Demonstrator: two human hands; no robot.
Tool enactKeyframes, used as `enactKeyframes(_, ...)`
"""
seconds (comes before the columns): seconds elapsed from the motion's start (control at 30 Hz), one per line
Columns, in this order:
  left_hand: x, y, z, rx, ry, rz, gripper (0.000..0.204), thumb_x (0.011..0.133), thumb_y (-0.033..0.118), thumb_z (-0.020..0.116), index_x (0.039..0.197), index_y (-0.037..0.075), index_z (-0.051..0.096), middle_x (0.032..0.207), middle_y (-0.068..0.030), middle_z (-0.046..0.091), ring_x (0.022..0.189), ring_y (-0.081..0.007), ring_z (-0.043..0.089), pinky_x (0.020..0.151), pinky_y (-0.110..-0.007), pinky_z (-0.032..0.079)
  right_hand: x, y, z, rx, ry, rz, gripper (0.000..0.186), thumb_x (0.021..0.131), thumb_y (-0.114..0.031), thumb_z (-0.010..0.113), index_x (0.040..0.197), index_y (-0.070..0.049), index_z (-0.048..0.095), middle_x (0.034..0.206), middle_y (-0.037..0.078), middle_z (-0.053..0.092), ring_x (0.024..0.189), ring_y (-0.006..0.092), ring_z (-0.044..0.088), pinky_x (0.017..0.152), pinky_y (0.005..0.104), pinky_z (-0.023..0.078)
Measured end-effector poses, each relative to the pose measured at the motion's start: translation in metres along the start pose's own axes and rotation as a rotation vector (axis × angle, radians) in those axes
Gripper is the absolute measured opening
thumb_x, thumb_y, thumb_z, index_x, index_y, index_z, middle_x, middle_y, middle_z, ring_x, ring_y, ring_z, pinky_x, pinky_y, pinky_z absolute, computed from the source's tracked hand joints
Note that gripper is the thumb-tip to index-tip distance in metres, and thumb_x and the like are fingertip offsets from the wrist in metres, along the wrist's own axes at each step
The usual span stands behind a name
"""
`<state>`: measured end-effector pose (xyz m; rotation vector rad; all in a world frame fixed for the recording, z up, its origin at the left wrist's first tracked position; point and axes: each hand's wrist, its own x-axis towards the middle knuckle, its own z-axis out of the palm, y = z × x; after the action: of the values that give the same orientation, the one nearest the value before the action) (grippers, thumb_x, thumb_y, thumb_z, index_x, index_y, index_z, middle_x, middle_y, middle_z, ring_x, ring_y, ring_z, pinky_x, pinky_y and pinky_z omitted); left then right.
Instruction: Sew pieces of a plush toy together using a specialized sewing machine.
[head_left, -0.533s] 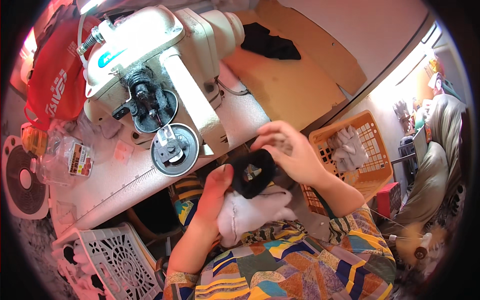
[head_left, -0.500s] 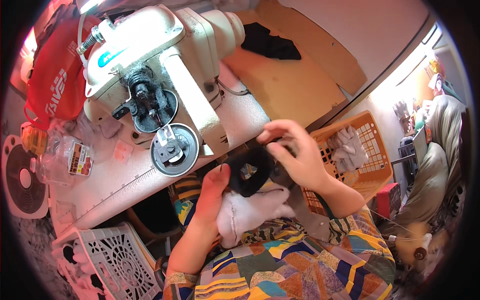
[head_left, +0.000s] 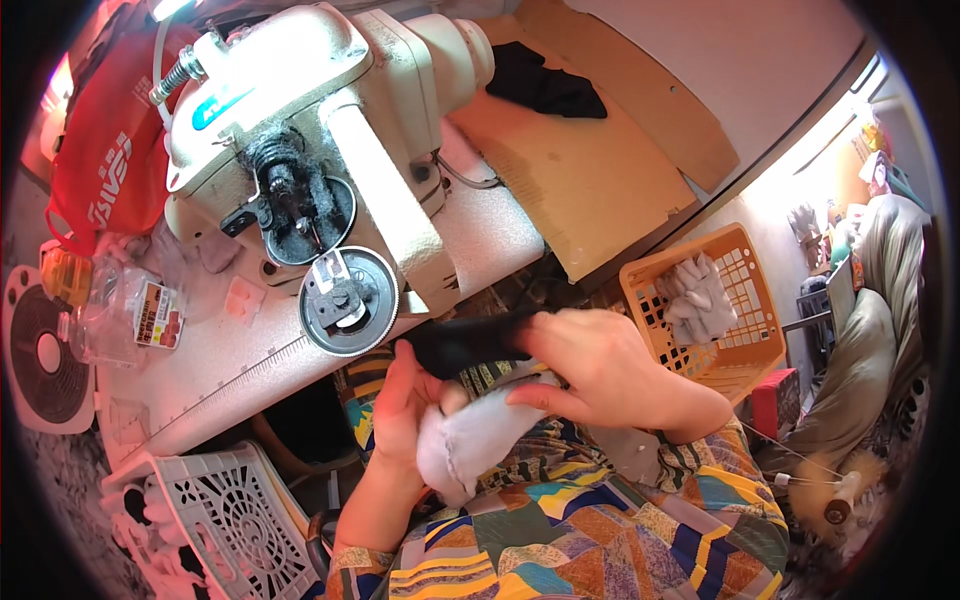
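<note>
At your far left stands a round black grille (head_left: 50,350), with a red bag (head_left: 105,170) above it and a clear plastic box (head_left: 100,330) just beside it on the white table (head_left: 200,375). A white crate (head_left: 245,515) stands below the table edge, and the sewing machine (head_left: 290,110) sits on top. Your left hand (head_left: 398,410) grips the left end of the black cloth (head_left: 460,345), which stretches between your hands in front of the table edge. The white fluffy cloth (head_left: 475,435) hangs just under it; you cannot tell whether the two are joined. Your right hand (head_left: 605,370), apart from the left, clasps the black cloth's right end, its thumb on the white cloth. Beyond lie cardboard (head_left: 590,190) and an orange basket (head_left: 770,315) holding pale cloths (head_left: 700,300).
</note>
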<state>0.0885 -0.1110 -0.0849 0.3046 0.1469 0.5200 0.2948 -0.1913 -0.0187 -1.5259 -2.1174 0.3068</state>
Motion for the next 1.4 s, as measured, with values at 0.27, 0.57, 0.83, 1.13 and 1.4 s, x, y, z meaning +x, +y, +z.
enactKeyframes(0.27, 0.003, -0.027, 0.022, 0.509, 0.317, -0.006, 0.067, 0.102, 0.052, 0.020, 0.134, 0.000, 0.047, 0.121, -0.0130, 0.061, 0.108, -0.0204, 0.059, 0.093, -0.036, 0.046, -0.002, 0.004, 0.000, 0.253, 0.068, -0.101, 0.036, 0.085, -0.032, 0.070, 0.075, 0.000, 0.056, 0.085, 0.017, 0.054, 0.131, 0.0443, 0.039, 0.098, 0.0529, 0.034)
enactKeyframes(0.57, 0.003, 0.003, 0.029, 0.363, 0.104, 0.136, 0.070, 0.097, 0.053, 0.043, 0.136, -0.005, 0.045, 0.137, -0.0163, 0.053, 0.107, -0.0184, 0.060, 0.094, -0.032, 0.047, -0.003, 0.004, 0.013, 0.310, 0.105, -0.084, 0.028, 0.084, -0.025, 0.072, 0.075, -0.002, 0.059, 0.085, 0.013, 0.060, 0.135, 0.0407, 0.037, 0.103, 0.0577, 0.024)
enactKeyframes(0.83, -0.004, -0.008, 0.018, 0.495, 0.298, 0.124, 0.052, 0.092, 0.050, 0.057, 0.111, 0.002, 0.062, 0.100, -0.0116, 0.071, 0.064, -0.0047, 0.052, 0.063, -0.020, 0.044, 0.002, 0.003, 0.019, 0.119, 0.219, -0.175, 0.021, 0.078, -0.023, 0.075, 0.072, -0.008, 0.062, 0.077, 0.005, 0.062, 0.134, 0.0331, 0.043, 0.101, 0.0572, 0.025)
enactKeyframes(1.13, -0.010, -0.012, 0.029, 0.575, 0.236, 0.263, 0.047, 0.088, 0.043, 0.066, 0.104, -0.001, 0.064, 0.092, -0.0108, 0.069, 0.083, -0.0172, 0.067, 0.071, -0.027, 0.051, 0.000, 0.008, 0.013, 0.046, 0.136, -0.223, 0.030, 0.088, -0.036, 0.065, 0.081, -0.007, 0.067, 0.084, 0.009, 0.063, 0.140, 0.0367, 0.032, 0.108, 0.0563, 0.019)
enactKeyframes(1.4, -0.002, -0.029, 0.011, 0.971, 0.253, 0.249, 0.052, 0.081, 0.042, 0.075, 0.109, 0.000, 0.064, 0.105, -0.0047, 0.066, 0.095, -0.0086, 0.056, 0.083, -0.029, 0.047, -0.003, 0.006, 0.011, 0.492, 0.186, -0.128, 0.046, 0.089, -0.039, 0.065, 0.068, 0.000, 0.050, 0.112, 0.034, 0.053, 0.139, 0.0433, 0.030, 0.108, 0.0560, 0.023)
